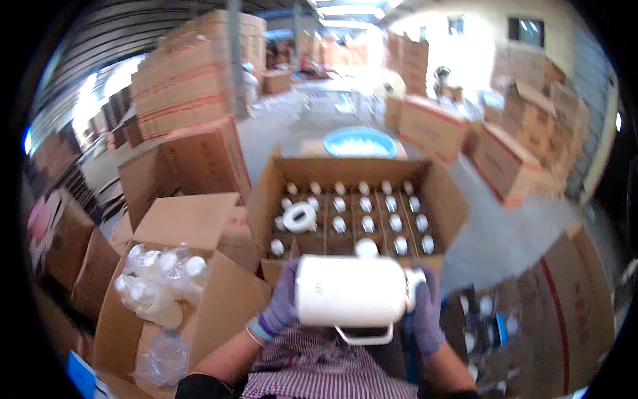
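Observation:
A white thermos jug (352, 290) lies sideways in front of me, its loop handle (364, 339) hanging down toward my lap. My gloved left hand (282, 304) is closed round its base end. At the narrower neck end, my gloved right hand (426, 312) grips it, with the fingers partly hidden. Just beyond the jug stands an open carton (359, 171) with cardboard dividers. Several silvery-white tops (366, 205) show in its cells. A white ring-shaped part (299, 218) rests on the left cells. A round white piece (366, 248) shows just above the jug.
At my left, an open carton (222, 312) holds white parts in clear plastic bags (163, 276). A large flat carton (558, 312) and several small items are at my right. Beyond the divided carton sits a blue basin (359, 142). Stacked cartons (183, 86) rise farther back.

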The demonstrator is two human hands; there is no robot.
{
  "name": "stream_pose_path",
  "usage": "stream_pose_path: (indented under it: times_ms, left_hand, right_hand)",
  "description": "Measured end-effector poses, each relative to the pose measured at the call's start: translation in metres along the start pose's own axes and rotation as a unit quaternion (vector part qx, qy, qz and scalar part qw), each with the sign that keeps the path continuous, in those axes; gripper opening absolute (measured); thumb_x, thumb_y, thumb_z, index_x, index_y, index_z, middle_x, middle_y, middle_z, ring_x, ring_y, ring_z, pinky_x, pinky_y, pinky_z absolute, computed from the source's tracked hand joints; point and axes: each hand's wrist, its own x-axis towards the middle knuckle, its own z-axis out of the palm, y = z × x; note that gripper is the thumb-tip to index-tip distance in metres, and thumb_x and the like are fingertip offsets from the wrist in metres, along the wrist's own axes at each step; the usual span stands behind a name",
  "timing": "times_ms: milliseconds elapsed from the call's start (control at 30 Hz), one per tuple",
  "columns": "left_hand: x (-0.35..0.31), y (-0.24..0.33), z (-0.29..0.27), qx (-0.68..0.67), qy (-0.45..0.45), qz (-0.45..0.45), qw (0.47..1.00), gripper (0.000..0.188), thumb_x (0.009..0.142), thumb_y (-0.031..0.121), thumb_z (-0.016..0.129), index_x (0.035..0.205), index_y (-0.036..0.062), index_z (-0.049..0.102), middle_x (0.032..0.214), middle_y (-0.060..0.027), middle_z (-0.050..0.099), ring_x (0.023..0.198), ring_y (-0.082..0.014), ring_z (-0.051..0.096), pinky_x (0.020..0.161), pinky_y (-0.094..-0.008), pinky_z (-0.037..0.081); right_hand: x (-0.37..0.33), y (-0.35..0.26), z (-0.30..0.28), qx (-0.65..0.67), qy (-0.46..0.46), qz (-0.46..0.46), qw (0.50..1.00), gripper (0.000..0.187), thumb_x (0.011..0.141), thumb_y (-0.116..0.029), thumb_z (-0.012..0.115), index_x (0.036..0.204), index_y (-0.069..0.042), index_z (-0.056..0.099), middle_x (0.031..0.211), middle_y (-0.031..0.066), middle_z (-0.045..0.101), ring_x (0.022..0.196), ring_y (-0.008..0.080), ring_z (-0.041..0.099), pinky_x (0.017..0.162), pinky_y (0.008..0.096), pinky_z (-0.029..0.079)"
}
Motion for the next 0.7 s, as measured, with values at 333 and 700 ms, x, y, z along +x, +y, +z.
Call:
stream_pose_path:
  times_ms: [333, 700]
  left_hand:
    - [-0.027, 0.036, 0.003, 0.085, -0.221, -0.094, 0.967, 0.088, 0.091, 0.027, 0.075, 0.160, 0.0105, 0.022, 0.161, -0.0102, 0.035, 0.146, -0.0224, 0.036, 0.122, -0.0383, 0.027]
    - [-0.075, 0.059, -0.022, -0.083, -0.079, -0.240, 0.964, 0.083, 0.094, 0.046, 0.058, 0.158, 0.0076, 0.024, 0.159, -0.0151, 0.035, 0.145, -0.0293, 0.038, 0.121, -0.0454, 0.029]
  right_hand:
    - [0.014, -0.073, 0.064, -0.083, -0.170, -0.242, 0.952, 0.077, 0.070, -0.038, 0.087, 0.131, -0.004, 0.055, 0.114, 0.0141, 0.062, 0.100, 0.0269, 0.064, 0.088, 0.0393, 0.052]
    - [-0.008, -0.072, 0.091, 0.011, -0.174, -0.232, 0.957, 0.064, 0.068, -0.038, 0.090, 0.117, -0.006, 0.064, 0.111, 0.0136, 0.065, 0.103, 0.0271, 0.067, 0.088, 0.0382, 0.055]
